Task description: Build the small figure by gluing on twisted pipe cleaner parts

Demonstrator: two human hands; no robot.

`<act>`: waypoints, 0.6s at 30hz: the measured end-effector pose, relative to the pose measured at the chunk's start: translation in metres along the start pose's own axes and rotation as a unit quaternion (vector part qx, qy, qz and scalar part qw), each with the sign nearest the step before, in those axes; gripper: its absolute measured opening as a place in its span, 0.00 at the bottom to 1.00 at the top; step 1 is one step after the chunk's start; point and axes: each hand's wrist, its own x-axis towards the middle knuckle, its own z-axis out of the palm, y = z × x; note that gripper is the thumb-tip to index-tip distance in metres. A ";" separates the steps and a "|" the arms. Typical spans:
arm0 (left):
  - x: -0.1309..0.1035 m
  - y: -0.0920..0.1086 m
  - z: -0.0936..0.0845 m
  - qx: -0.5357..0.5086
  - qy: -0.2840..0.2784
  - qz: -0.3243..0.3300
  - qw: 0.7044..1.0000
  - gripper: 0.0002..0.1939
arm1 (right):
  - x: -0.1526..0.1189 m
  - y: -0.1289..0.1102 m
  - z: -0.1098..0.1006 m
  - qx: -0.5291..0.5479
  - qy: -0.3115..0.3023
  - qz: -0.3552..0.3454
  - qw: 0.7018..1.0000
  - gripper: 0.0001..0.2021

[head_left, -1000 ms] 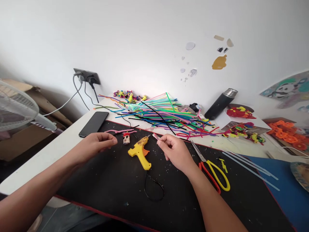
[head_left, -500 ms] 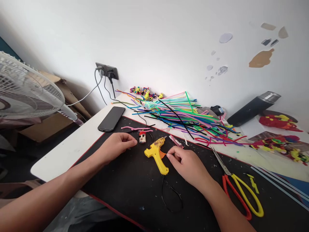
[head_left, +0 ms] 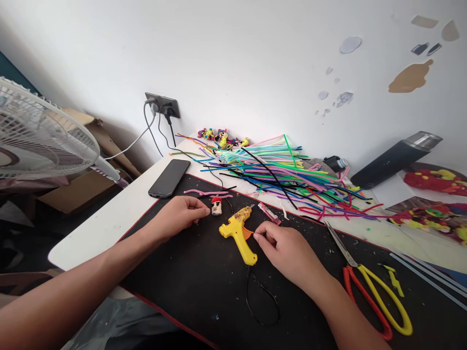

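Observation:
My left hand (head_left: 182,216) rests on the black mat with thumb and forefinger drawn together. Their tips are right beside a small white figure head (head_left: 216,208) with a red top; whether they touch it is unclear. Between my hands lies a yellow hot glue gun (head_left: 239,238), its nozzle away from me and its black cord (head_left: 279,306) looping toward me. My right hand (head_left: 288,248) has its fingers curled in a pinch by the gun's orange trigger (head_left: 248,234). Anything inside either pinch is too small or hidden to make out.
Scissors (head_left: 350,260) with red and yellow handles lie at right, near glue sticks (head_left: 430,277). A heap of pipe cleaners (head_left: 270,167) lies along the wall. A phone (head_left: 170,179) is at left, a dark flask (head_left: 394,160) back right, a fan (head_left: 44,131) far left.
The view has shifted slightly, so things at the right sit farther right. My left fingertips are a little closer to the figure head. The glue gun and my right hand keep their relative places.

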 end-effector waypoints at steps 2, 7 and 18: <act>0.001 0.000 0.000 0.009 0.000 0.003 1.000 0.22 | 0.000 -0.001 0.000 -0.005 -0.001 0.000 1.000 0.09; 0.002 -0.001 0.000 0.033 0.002 0.009 0.999 0.22 | -0.001 -0.003 -0.002 -0.007 -0.004 0.000 1.000 0.08; 0.002 -0.004 0.000 0.028 0.008 0.011 1.000 0.21 | -0.002 -0.003 0.000 -0.011 0.000 -0.007 1.000 0.08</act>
